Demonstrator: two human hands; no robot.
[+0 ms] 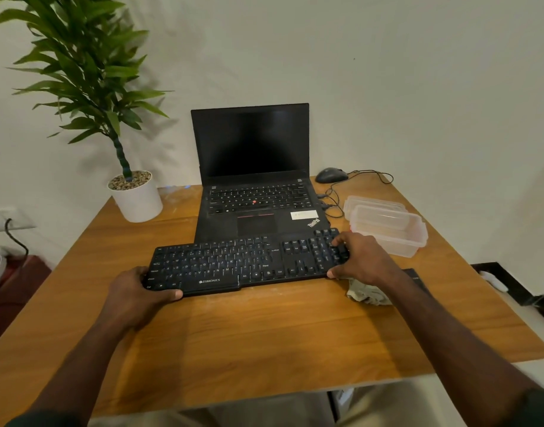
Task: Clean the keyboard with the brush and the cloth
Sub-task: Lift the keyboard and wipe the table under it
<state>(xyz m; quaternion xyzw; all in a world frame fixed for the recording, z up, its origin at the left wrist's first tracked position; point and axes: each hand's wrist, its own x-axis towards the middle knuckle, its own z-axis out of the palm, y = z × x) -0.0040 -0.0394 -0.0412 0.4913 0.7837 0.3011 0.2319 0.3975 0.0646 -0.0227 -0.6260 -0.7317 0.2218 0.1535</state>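
Wood-grain table [264, 334], flat black keyboard [233, 266] between both hands.

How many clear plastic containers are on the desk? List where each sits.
2. One container sits right of the keyboard, near the right hand; the second container lies just behind it, partly hidden. More could be hidden.

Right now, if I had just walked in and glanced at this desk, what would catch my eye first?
Most likely the black keyboard in the middle of the wooden table, gripped at its ends by the left hand and the right hand. Just behind it sits an open laptop with a dark screen. The tall potted plant fills the far left corner, and a crumpled cloth lies under the right wrist.
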